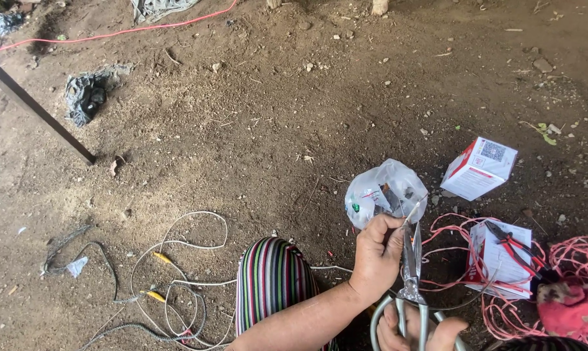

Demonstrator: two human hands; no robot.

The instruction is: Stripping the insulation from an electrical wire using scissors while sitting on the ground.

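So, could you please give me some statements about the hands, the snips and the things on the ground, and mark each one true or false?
1. The left hand pinches a thin wire at the tip of the metal snips. True.
2. The right hand grips the handles of the snips. True.
3. The clear plastic bag lies on a wooden table. False: it lies on the dirt ground.
4. Red-handled pliers rest on a white box among the pink cord. True.
5. The second white and red box sits inside the plastic bag. False: it stands apart, to the bag's right.
6. The snips have yellow plastic handles. False: the handles are bare grey metal.
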